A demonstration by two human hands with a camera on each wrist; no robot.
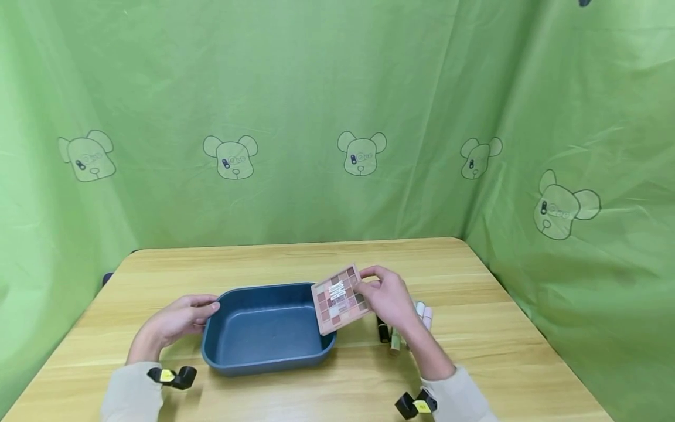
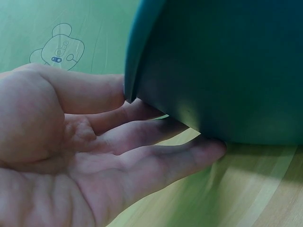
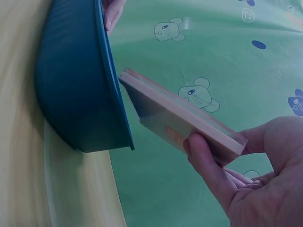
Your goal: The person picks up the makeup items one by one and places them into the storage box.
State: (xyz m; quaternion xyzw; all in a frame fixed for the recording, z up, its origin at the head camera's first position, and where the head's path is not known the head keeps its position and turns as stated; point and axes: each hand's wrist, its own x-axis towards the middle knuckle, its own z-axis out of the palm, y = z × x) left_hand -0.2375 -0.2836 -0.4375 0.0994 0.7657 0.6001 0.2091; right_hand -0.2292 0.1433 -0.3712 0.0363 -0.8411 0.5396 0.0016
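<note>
A dark blue plastic basin [image 1: 269,366] sits on the table. At its left end my left hand [image 1: 179,319] holds it, thumb at the rim and the other fingers along the outer wall, as the left wrist view shows. Over the basin's right rim, tilted, is a pink eyeshadow palette [image 1: 341,300] with a clear lid and rows of pans. My right hand [image 1: 387,296] pinches the palette by its right side. In the right wrist view the far end of the palette [image 3: 175,118] overlaps the line of the basin's rim [image 3: 111,80].
Right of the basin, partly under my right hand and forearm, lie several small cosmetic tubes: a black tube [image 1: 382,331], a green tube [image 1: 395,341] and a pale pink tube [image 1: 427,316]. Green curtains [image 1: 295,205] stand behind and to the right of the wooden table [image 1: 506,357].
</note>
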